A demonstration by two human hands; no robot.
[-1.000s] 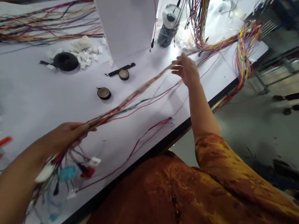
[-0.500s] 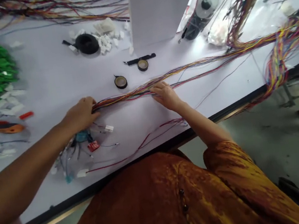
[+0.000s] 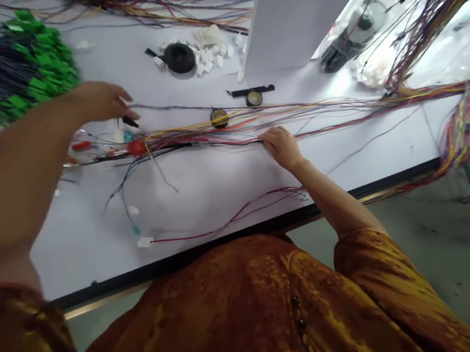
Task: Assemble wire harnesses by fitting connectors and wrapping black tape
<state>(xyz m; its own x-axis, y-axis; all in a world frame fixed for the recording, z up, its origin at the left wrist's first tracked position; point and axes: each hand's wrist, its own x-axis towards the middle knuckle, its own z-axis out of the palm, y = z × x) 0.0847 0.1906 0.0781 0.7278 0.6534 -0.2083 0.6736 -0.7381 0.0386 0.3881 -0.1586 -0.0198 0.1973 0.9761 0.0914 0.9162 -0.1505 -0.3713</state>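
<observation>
A long bundle of coloured wires lies along the white table, its strands spread out on the left. My right hand is closed on red and dark wires at the bundle's near side. Up at the left, my left hand has its fingers curled at the end of a dark wire, which stretches right above the other strands. A small black piece shows just under those fingertips. Below it, a red connector sits among the wire ends. The left thumb is partly hidden.
Green connectors are heaped at the far left. Tape rolls and a black tool lie behind the bundle. A black ring stands beside white pieces. A grey upright panel rises behind. Red wires lie near the front edge.
My left hand has left the gathered bundle and moved up and away, raising a dark wire. The strands have fanned out on the left. My right hand stays at the bundle; the view has shifted left.
</observation>
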